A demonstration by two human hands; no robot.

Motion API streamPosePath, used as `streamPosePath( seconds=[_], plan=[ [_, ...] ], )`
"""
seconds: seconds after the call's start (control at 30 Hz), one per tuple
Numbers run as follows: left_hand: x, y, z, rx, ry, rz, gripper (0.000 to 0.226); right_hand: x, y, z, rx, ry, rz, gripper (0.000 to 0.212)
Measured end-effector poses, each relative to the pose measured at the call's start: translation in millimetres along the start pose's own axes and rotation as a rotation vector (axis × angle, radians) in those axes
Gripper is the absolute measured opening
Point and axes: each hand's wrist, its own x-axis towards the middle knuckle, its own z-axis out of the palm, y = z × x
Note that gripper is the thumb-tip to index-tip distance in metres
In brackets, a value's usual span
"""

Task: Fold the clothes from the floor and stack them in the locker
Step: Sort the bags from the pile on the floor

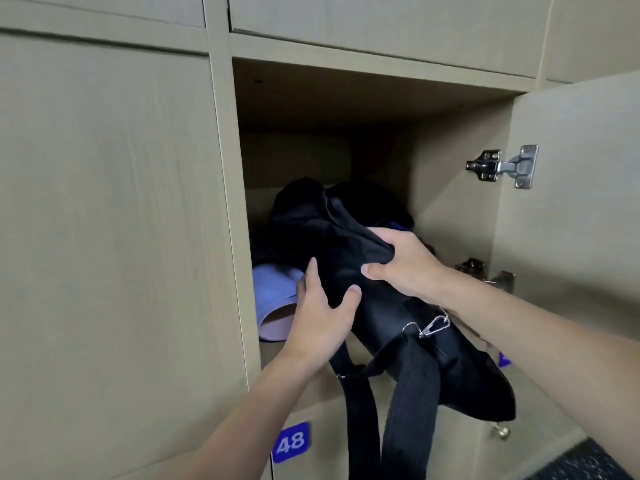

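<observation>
Black bag (381, 323) half inside the open locker (450, 174).
Its long axis runs 5 to 11 o'clock, inward; right hand (401, 265) clenches its fabric, left hand (320, 315) presses it flat-fingered; purple cloth (277, 289) inside at 9 o'clock.

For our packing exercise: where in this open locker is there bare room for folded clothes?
Free: the upper half, between black bag and locker ceiling; a thin shelf strip before the lilac roll. Crowded: the shelf floor otherwise.
</observation>
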Motion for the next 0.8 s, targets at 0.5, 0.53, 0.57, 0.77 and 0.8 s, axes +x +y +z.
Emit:
streamPosePath(
  seconds=[0.5,0.53,0.57,0.77,0.8],
  plan=[
    [46,-21,4,0.016,0.228,-0.133,0.07,67,12,72,0.147,-0.376,0.295,0.075],
    [47,-22,6,0.0,0.233,-0.123,0.069,56,20,65,0.201,-0.382,0.313,0.064],
    [47,-23,7,-0.022,0.241,-0.116,0.068,44,27,58,0.237,-0.38,0.322,0.051],
    [52,-20,7,-0.147,0.274,-0.119,0.063,-4,55,35,0.313,-0.516,0.278,0.087],
    [52,-20,6,-0.184,0.277,-0.126,0.063,-7,57,36,0.277,-0.534,0.264,0.103]
  ],
)
